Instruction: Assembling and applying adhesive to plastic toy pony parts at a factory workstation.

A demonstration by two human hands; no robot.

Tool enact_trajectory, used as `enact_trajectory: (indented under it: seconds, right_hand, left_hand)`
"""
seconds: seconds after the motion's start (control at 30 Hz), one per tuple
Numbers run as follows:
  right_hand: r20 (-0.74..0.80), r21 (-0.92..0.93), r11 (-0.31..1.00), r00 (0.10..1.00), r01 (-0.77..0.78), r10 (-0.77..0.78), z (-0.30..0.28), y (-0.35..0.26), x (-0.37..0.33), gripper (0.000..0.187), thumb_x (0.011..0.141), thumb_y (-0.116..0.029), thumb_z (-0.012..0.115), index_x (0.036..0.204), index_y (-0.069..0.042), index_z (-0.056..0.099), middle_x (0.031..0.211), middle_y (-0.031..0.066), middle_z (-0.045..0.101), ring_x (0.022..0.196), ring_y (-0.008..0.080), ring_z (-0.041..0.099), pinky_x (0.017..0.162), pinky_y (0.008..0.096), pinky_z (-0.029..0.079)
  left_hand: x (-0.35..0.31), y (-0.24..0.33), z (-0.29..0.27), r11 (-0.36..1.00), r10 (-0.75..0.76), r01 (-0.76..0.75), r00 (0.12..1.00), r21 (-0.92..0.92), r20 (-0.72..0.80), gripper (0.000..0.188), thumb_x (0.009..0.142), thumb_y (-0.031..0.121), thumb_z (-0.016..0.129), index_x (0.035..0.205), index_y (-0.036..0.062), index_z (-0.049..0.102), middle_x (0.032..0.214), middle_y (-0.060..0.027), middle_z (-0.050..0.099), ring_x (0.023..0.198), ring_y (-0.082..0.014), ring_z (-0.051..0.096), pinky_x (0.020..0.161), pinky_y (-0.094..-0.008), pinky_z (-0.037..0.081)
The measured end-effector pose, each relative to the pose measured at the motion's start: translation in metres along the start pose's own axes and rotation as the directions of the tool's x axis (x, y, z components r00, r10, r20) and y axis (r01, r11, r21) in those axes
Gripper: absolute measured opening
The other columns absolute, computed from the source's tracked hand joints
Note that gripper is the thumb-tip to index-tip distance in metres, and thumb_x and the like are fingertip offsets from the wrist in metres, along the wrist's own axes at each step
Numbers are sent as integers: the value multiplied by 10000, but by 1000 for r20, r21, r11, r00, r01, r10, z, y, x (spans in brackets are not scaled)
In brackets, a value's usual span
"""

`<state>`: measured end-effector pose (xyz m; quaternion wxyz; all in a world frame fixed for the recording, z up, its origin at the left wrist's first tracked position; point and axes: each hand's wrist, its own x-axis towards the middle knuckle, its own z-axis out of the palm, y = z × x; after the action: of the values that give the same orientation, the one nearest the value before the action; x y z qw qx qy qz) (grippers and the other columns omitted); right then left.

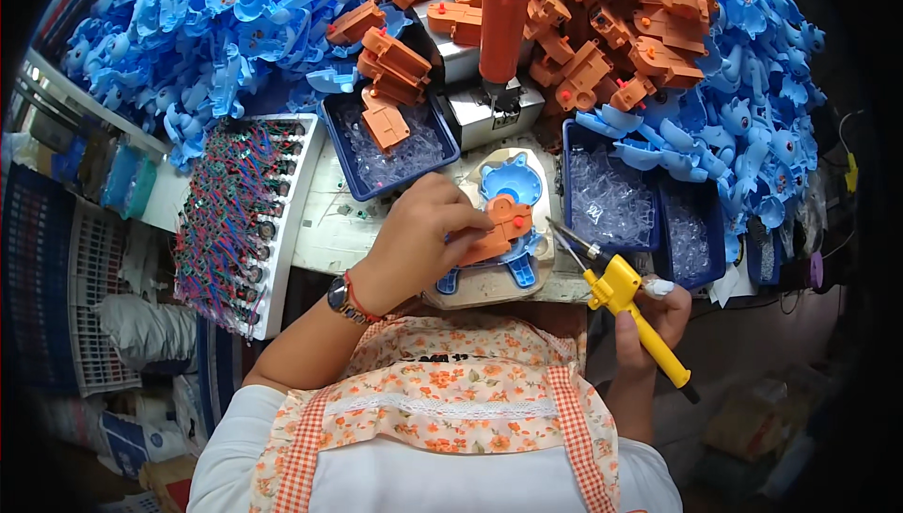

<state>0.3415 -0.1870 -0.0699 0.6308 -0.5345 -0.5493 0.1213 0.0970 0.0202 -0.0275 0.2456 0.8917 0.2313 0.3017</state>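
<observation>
Orange part (496, 227) pressed onto blue shell (513, 181), trays crowding both sides.

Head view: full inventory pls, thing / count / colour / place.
blue shell: one, blue, on the fixture at bench centre
orange part: one, orange, on the shell, under left fingers
yellow tool: one, yellow with dark tip, right of fixture
blue trays: three, dark blue, holding clear bits; the left one also holds an orange piece
wiring rack: one, white, red-blue wires, left
blue parts heap: many, blue, top left and right
orange parts heap: many, orange, top centre
hanging driver: one, red-orange, above fixture
left hand: on the orange part
right hand: grips the yellow tool
</observation>
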Motion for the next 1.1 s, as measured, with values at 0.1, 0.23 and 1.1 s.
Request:
enact_trajectory:
  seconds: [0.1,0.23,1.1]
  right_hand:
    - [55,47,999,998,-26,23,-1,2,-8,520,831,-133,691,1268,-37,426,1183,114,516,1034,180,542,937,327,456]
    - [160,68,997,986,24,-35,4,-1,-7,511,833,-135,698,1247,-30,416,1130,136,520,956,177,533,849,324,469]
    - [255,-21,935,906,355,-338,22,2,5,503,730,-91,732,1153,3,476,786,136,620,589,251,616,525,335,509]
  left_hand:
    - [-8,7,4,999,-27,25,999,-44,-47,174,699,17,780,862,56,737,822,-61,663,872,-262,614,779,-365,501]
    - [-12,13,11,996,-48,41,995,-78,-86,144,702,-4,769,821,50,707,815,-63,683,854,-259,627,760,-368,511]
    - [-17,20,29,957,152,-104,975,272,-163,187,649,68,791,793,109,678,817,-14,650,895,-222,630,854,-414,465]
